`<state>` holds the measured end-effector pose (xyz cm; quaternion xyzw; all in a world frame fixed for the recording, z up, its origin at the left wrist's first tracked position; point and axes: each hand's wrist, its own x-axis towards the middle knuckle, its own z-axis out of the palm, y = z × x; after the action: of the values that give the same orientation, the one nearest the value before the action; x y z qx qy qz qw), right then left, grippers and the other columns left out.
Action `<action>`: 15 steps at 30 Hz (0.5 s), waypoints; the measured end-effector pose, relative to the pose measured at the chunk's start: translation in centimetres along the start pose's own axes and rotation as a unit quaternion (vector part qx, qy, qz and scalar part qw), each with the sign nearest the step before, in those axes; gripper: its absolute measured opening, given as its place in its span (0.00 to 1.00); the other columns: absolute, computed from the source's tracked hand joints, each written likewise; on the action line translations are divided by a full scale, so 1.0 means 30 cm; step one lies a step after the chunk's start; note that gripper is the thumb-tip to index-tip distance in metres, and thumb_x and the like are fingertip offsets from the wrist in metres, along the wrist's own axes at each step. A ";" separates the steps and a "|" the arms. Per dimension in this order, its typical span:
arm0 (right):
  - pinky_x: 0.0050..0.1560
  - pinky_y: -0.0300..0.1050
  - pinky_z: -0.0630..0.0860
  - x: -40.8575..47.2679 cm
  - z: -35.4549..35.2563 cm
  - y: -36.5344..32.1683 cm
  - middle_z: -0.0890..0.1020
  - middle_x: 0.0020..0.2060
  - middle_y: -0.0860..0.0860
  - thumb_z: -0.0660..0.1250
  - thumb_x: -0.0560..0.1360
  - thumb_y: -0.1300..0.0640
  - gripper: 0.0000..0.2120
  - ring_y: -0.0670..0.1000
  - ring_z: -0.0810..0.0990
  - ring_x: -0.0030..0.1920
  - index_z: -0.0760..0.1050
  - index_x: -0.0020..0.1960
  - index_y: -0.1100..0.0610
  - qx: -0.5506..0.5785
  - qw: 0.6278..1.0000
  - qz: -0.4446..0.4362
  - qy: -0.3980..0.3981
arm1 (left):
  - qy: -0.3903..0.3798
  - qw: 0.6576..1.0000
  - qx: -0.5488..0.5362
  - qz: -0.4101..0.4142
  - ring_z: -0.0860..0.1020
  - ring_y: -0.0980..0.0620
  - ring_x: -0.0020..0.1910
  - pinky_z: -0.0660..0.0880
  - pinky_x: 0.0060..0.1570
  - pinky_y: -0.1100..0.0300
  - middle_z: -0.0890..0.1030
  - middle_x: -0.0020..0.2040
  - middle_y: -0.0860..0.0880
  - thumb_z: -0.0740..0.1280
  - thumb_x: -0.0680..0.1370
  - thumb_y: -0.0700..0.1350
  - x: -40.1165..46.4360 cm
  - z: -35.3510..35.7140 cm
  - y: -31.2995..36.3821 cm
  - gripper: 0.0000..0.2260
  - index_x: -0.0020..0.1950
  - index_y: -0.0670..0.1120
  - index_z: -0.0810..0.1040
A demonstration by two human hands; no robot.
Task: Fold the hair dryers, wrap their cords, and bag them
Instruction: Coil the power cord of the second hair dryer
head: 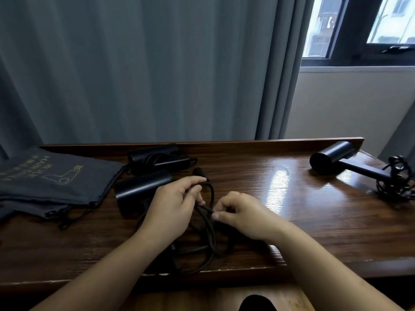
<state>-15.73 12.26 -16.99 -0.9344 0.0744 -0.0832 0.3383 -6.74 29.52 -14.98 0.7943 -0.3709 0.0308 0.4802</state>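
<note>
Head view: we look down on a dark brown, glossy wooden table (269,176) with a raised lip along its far edge and window light glaring off the right half. Behind it hang grey-blue pleated curtains (134,75); to the right we see a pale wall and a dark-framed window (359,30) with buildings beyond.

Our left hand (173,205) rests over the handle of a black cylindrical hair dryer (139,187) lying near the table's middle, fingers curled around loops of its black rubber cord (208,232). Our right hand (242,212) pinches the same cord between thumb and fingertips, just beside the left hand. The rest of the cord trails in loose coils toward the near table edge.

Just behind that dryer, against the far lip, lies a second black hair dryer (155,158), folded, with its cord wound about it. At the left lie dark grey cloth drawstring bags (51,180), stacked flat, the top one printed with a dryer outline and lettering. Far right, well apart, a third black hair dryer (330,158) lies unfolded, its tangled cord (397,178) bunched at the table's edge.
</note>
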 end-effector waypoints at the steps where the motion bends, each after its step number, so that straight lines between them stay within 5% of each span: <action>1: 0.52 0.37 0.71 -0.002 -0.007 0.011 0.77 0.45 0.44 0.71 0.78 0.52 0.06 0.42 0.76 0.47 0.77 0.44 0.42 -0.013 0.999 -0.011 0.036 | 0.011 1.000 -0.006 -0.005 0.82 0.62 0.41 0.78 0.45 0.67 0.82 0.39 0.60 0.63 0.83 0.44 0.002 -0.004 -0.002 0.12 0.62 0.56 0.80; 5: 0.44 0.38 0.70 -0.037 -0.066 0.058 0.78 0.37 0.39 0.68 0.80 0.60 0.10 0.40 0.75 0.38 0.76 0.45 0.46 0.105 0.983 -0.044 0.142 | 0.055 0.998 -0.015 -0.037 0.81 0.59 0.35 0.81 0.41 0.56 0.81 0.36 0.57 0.62 0.83 0.45 0.023 -0.037 -0.031 0.11 0.61 0.56 0.81; 11: 0.40 0.52 0.76 -0.073 -0.131 0.122 0.81 0.30 0.51 0.60 0.84 0.62 0.09 0.59 0.80 0.39 0.73 0.45 0.57 0.335 0.893 0.053 0.297 | 0.062 0.995 -0.020 -0.081 0.81 0.57 0.33 0.76 0.32 0.68 0.81 0.38 0.52 0.61 0.84 0.44 0.045 -0.055 -0.055 0.11 0.60 0.55 0.79; 15: 0.42 0.48 0.74 -0.086 -0.127 0.159 0.82 0.32 0.51 0.62 0.80 0.56 0.07 0.54 0.83 0.41 0.75 0.44 0.54 0.068 0.928 0.199 0.307 | 0.051 0.995 0.002 -0.088 0.81 0.59 0.35 0.79 0.38 0.64 0.82 0.37 0.53 0.62 0.83 0.44 0.052 -0.045 -0.061 0.12 0.64 0.52 0.79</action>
<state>-19.41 6.78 -17.47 -0.8037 0.3534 -0.3018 0.3717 -4.08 30.19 -14.98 0.8222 -0.2746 0.0301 0.4976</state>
